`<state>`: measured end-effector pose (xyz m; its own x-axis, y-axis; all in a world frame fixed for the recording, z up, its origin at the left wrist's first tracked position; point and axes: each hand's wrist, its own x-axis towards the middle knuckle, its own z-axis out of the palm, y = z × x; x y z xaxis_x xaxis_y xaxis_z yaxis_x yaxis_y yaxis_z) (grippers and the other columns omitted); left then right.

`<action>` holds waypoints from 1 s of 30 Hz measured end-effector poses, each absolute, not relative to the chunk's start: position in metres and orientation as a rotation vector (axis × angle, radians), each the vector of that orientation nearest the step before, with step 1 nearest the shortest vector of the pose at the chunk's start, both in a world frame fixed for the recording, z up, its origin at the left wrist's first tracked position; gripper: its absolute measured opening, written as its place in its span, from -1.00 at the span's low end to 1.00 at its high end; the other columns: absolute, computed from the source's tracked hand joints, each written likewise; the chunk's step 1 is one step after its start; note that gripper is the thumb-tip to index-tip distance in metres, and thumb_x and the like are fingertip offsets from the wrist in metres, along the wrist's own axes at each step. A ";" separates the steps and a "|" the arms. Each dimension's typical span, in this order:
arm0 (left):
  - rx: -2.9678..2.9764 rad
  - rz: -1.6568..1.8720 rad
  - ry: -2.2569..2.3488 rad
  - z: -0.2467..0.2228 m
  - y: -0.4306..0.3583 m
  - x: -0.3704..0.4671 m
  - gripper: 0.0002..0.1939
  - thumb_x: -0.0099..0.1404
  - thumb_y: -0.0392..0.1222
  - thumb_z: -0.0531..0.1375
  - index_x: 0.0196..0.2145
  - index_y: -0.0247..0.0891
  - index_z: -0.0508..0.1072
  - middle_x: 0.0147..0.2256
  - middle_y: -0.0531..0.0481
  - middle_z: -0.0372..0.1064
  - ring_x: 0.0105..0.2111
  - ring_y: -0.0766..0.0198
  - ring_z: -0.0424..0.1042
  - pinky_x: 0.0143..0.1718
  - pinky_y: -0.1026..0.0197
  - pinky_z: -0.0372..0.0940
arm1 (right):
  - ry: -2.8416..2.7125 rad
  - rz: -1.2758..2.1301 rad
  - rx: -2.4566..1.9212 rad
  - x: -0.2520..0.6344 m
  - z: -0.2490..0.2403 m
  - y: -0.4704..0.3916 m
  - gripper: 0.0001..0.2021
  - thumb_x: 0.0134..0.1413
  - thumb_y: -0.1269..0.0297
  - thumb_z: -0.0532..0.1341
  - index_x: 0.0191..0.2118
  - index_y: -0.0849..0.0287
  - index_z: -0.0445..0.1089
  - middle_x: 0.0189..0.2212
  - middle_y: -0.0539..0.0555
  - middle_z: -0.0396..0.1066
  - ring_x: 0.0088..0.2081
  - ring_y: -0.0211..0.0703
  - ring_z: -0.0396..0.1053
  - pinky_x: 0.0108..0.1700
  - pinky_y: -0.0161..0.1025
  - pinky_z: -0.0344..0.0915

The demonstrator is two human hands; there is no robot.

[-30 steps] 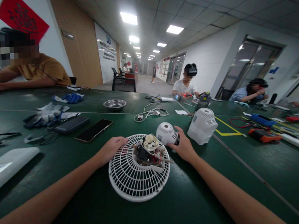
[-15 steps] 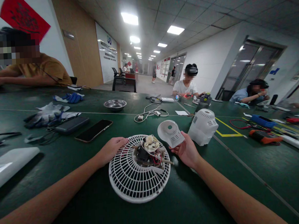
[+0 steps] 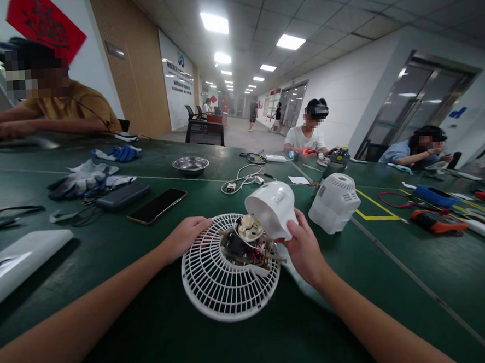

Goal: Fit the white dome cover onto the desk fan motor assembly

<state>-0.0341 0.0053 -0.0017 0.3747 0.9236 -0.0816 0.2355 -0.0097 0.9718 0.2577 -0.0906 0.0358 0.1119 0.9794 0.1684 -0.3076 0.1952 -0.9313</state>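
A round white fan grille (image 3: 220, 289) rests on the green table in front of me, with an exposed motor (image 3: 240, 248), red wires and a cream gear housing on its middle. My left hand (image 3: 187, 237) is closed on the grille's upper left rim. In my right hand (image 3: 306, 249) is a white plastic motor cover (image 3: 274, 201), gripped by its narrow lower end. It is tilted, its hollow side facing left, just above the motor's right side; I cannot tell whether they touch. Beyond that hand stands a translucent white vented housing (image 3: 335, 204).
A phone (image 3: 157, 206), a dark power bank (image 3: 123, 196) and work gloves (image 3: 82, 180) lie to the left. Farther back are a metal bowl (image 3: 190, 165) and a white cable (image 3: 242, 180). An orange multimeter (image 3: 438, 222) lies at the right. Several people sit around the table.
My right hand has turned the motor cover from its vented face to its smooth outer side and brought it left over the motor. My left hand stays on the grille.
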 end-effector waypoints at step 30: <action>1.581 0.730 1.132 -0.008 0.011 -0.035 -0.42 0.28 0.32 0.14 -0.15 -0.29 0.55 -0.24 -0.07 0.57 -0.26 0.07 0.54 -0.21 0.11 0.36 | -2.094 0.195 -1.073 0.258 0.047 -0.108 -0.18 -0.02 0.19 0.37 0.33 0.00 0.00 0.11 0.18 0.29 0.05 0.09 0.35 0.11 0.09 0.35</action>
<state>-0.0355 0.0106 -0.0082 0.3758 0.9232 -0.0798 0.3085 -0.0434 0.9502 0.2584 -0.1084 0.0474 -0.3573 0.7476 0.5599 0.6312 0.6351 -0.4452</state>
